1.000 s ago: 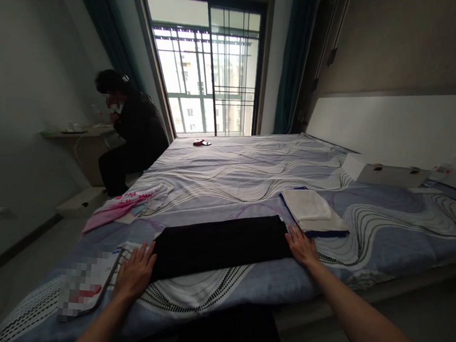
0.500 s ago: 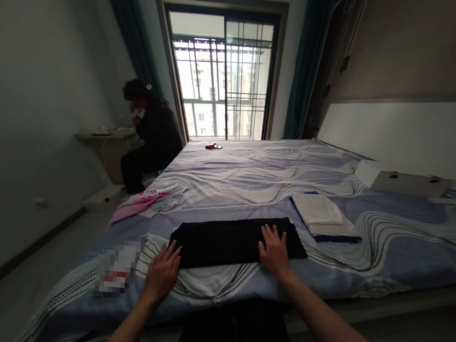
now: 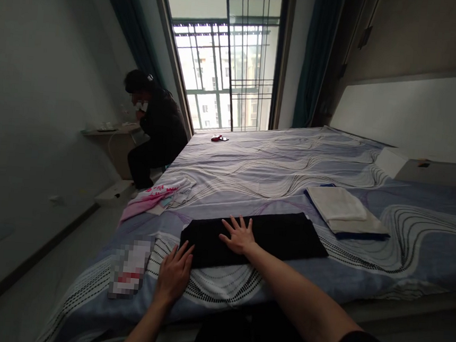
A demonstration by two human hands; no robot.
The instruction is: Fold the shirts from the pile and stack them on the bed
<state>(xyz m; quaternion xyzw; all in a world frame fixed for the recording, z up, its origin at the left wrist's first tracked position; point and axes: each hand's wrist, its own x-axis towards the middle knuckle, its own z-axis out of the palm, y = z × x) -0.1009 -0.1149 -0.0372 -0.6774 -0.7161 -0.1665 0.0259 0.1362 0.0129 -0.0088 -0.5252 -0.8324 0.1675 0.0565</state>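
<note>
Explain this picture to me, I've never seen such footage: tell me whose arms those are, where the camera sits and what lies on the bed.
No machine: the camera sits on a person's head, looking down, so the arms are their own. The left hand lies flat on the bed at the left end of a folded black cloth; the right hand rests flat on it. Neither grips anything. Nearby lie folded white cloths and a pink-and-white cloth. Another person sits by the window.

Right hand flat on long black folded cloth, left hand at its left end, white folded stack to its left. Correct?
No: head view shows the white folded stack right of the long black folded cloth. Right hand flat on it, left hand at its left end.
</note>
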